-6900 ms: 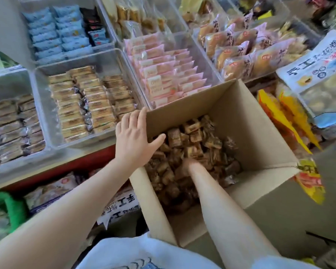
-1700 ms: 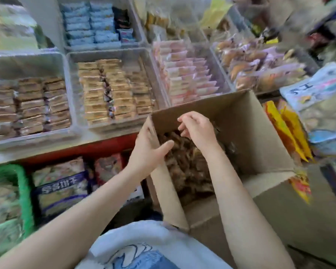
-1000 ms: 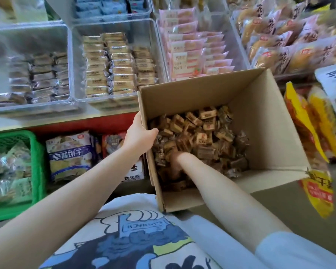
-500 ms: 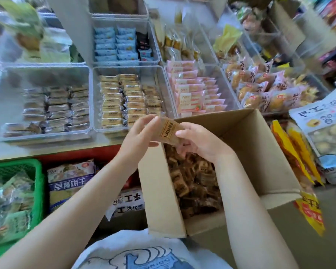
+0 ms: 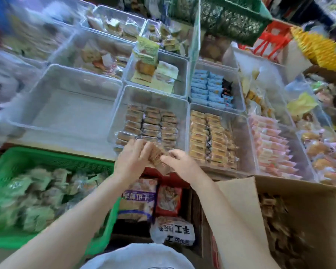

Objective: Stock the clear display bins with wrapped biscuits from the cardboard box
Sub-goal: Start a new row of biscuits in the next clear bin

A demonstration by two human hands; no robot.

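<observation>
Both my hands, left (image 5: 131, 159) and right (image 5: 179, 164), grip biscuits (image 5: 156, 153) at the half-filled bin (image 5: 120, 101); the box (image 5: 306, 193) beside it holds plenty.

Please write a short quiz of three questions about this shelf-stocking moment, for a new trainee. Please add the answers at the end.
1. True or false: both hands are inside the cardboard box.
2. Multiple choice: the left hand and right hand hold the wrapped biscuits at the front edge of which bin? A) the empty bin; B) the bin of brown packets; C) the bin of pink packets.
3. Fill in: the basket at lower left is ____ in colour.

Key: 1 false, both are outside it, left of the box; 2 B; 3 green.
</observation>
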